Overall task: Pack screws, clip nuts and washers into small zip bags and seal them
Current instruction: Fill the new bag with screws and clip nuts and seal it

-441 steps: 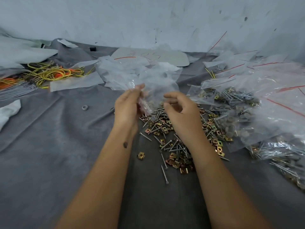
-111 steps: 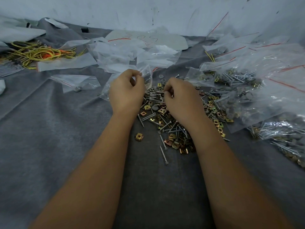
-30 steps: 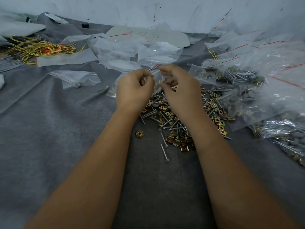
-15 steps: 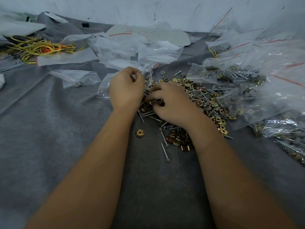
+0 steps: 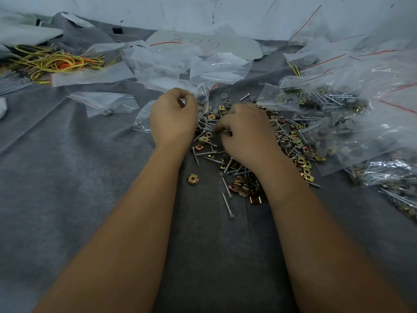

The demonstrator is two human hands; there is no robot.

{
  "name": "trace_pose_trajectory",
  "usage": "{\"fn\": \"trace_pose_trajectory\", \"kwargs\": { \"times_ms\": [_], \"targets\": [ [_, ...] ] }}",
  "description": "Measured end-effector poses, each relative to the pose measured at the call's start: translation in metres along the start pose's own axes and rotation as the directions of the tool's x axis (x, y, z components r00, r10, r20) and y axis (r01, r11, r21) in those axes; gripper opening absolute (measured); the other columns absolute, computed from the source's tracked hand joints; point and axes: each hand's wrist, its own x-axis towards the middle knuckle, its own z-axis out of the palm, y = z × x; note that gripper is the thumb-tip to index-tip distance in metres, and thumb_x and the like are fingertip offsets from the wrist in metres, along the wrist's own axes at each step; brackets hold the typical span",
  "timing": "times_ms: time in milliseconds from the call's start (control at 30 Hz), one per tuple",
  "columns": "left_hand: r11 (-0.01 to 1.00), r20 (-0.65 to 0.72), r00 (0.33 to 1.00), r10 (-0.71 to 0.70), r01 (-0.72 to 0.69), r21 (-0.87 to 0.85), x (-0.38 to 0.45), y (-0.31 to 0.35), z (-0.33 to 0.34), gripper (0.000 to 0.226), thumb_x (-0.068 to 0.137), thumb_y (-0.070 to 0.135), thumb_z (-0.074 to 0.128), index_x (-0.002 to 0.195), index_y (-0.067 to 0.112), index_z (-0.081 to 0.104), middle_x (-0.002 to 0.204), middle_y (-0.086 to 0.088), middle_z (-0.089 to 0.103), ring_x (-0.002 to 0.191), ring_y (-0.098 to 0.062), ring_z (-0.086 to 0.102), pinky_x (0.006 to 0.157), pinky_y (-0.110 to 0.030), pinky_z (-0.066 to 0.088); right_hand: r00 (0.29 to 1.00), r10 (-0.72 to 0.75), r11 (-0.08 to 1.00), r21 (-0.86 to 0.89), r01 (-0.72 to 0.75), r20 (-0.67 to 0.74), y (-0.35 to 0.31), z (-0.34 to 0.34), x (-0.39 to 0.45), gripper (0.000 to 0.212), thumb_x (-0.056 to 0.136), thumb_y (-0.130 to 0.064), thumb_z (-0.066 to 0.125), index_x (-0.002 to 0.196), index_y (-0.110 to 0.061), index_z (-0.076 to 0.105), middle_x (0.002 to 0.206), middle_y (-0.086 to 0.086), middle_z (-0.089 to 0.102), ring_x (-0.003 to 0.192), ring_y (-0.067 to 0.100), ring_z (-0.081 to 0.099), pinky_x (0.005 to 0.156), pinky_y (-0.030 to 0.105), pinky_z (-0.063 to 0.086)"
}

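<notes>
Zip bag (image 5: 144, 119): a small clear one, held up at its mouth by the left hand (image 5: 173, 119), whose curled fingers pinch the top edge near the red seal line; the hand covers the middle of the bag, so only its lower left corner and a strip at the upper right show. What lies inside is hard to make out through the plastic. The right hand (image 5: 244, 134) is down on the loose pile (image 5: 239, 163) of screws, brass clip nuts and grey washers on the grey worktop (image 5: 67, 177), fingers curled in and thumb meeting fingertip over small parts; which piece it pinches cannot be told. One screw (image 5: 226, 205) lies apart at the near edge of the pile, long axis running roughly toward the viewer, head nearest. A single clip nut (image 5: 193, 179) sits alone just left of the pile. Filled bags (image 5: 338, 114) are heaped at the right, cut off by the frame edge. A flat bag (image 5: 203, 45) at the back bears faint handwriting, not legible. Yellow wire (image 5: 52, 64) lies far left.
</notes>
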Motion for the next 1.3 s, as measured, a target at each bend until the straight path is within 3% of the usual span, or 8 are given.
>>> {"fn": "trace_pose_trajectory", "kwargs": {
  "times_ms": [233,400,733,867,1000,1133,1233,1300],
  "targets": [
    [1.0,0.019,1.0,-0.006,0.006,0.005,0.0,0.001,0.0,0.013,0.09,0.025,0.055,0.083,0.028,0.065,0.061,0.012,0.056,0.055,-0.003,0.049,0.052,-0.023,0.036,0.99,-0.099,0.994,0.045,0.095,0.104,-0.004,0.005,0.0,0.034,0.096,-0.026,0.054,0.126,-0.039,0.062,0.115,-0.001,0.055,0.114,0.024,0.041,0.098,0.039,0.029],
    [1.0,0.022,1.0,-0.015,0.015,-0.008,-0.001,0.001,0.0,0.013,0.091,0.025,0.055,0.081,0.03,0.063,0.057,0.011,0.054,0.048,-0.003,0.046,0.049,-0.023,0.035,0.995,-0.078,0.995,0.067,0.074,0.064,-0.003,0.006,0.001,0.026,0.089,-0.043,0.062,0.114,-0.037,0.068,0.109,-0.003,0.052,0.113,0.022,0.04,0.099,0.038,0.029],
    [0.999,0.022,0.999,-0.047,0.048,-0.021,-0.001,0.0,-0.001,0.012,0.09,0.027,0.056,0.084,0.03,0.065,0.06,0.009,0.057,0.048,-0.002,0.047,0.049,-0.022,0.036,0.997,-0.053,0.999,0.009,0.054,-0.047,-0.002,0.006,0.003,0.02,0.092,-0.027,0.061,0.107,-0.027,0.074,0.103,0.0,0.064,0.107,0.024,0.05,0.095,0.038,0.035],
    [0.999,0.075,0.997,-0.023,0.027,-0.045,-0.002,0.0,0.0,0.013,0.087,0.028,0.056,0.081,0.03,0.068,0.062,0.005,0.061,0.048,-0.001,0.047,0.051,-0.023,0.037,0.969,0.1,0.966,0.256,-0.04,-0.227,0.001,-0.001,0.003,0.011,0.089,-0.024,0.068,0.094,-0.019,0.076,0.088,0.001,0.071,0.085,0.02,0.062,0.082,0.041,0.05],
    [0.995,0.193,0.98,0.055,-0.036,-0.096,-0.007,0.003,0.001,0.018,0.077,0.029,0.053,0.076,0.03,0.071,0.06,0.003,0.063,0.052,-0.009,0.05,0.055,-0.029,0.042,0.943,0.135,0.918,0.397,-0.003,-0.305,-0.001,-0.002,0.003,0.011,0.087,-0.021,0.069,0.095,-0.016,0.075,0.087,-0.001,0.067,0.08,0.015,0.059,0.076,0.036,0.05],
    [0.995,0.176,0.982,0.066,-0.053,-0.081,-0.007,0.004,0.001,0.017,0.075,0.031,0.05,0.07,0.033,0.067,0.049,0.011,0.054,0.045,-0.002,0.045,0.05,-0.024,0.036,0.974,0.049,0.918,0.394,0.042,-0.22,-0.002,-0.004,0.001,0.021,0.088,-0.024,0.068,0.109,-0.022,0.071,0.088,-0.004,0.061,0.079,0.009,0.055,0.073,0.027,0.043],
    [0.999,0.033,0.999,0.02,-0.019,-0.033,-0.003,0.0,-0.001,0.014,0.083,0.028,0.054,0.076,0.027,0.066,0.054,0.009,0.054,0.049,-0.003,0.047,0.052,-0.025,0.034,0.998,0.036,0.889,0.457,-0.012,-0.043,-0.002,-0.012,-0.002,0.014,0.083,-0.013,0.064,0.084,-0.027,0.067,0.076,-0.014,0.058,0.065,-0.004,0.051,0.059,0.014,0.038],
    [1.0,-0.009,1.0,-0.001,0.001,-0.021,-0.001,-0.001,-0.002,0.016,0.085,0.028,0.053,0.079,0.023,0.068,0.058,0.007,0.057,0.053,-0.007,0.048,0.053,-0.026,0.034,0.992,-0.033,0.896,0.443,-0.025,0.123,-0.002,-0.017,-0.003,0.023,0.079,-0.005,0.057,0.071,-0.021,0.071,0.073,-0.012,0.061,0.069,0.001,0.056,0.061,0.023,0.046]
  ]
}}
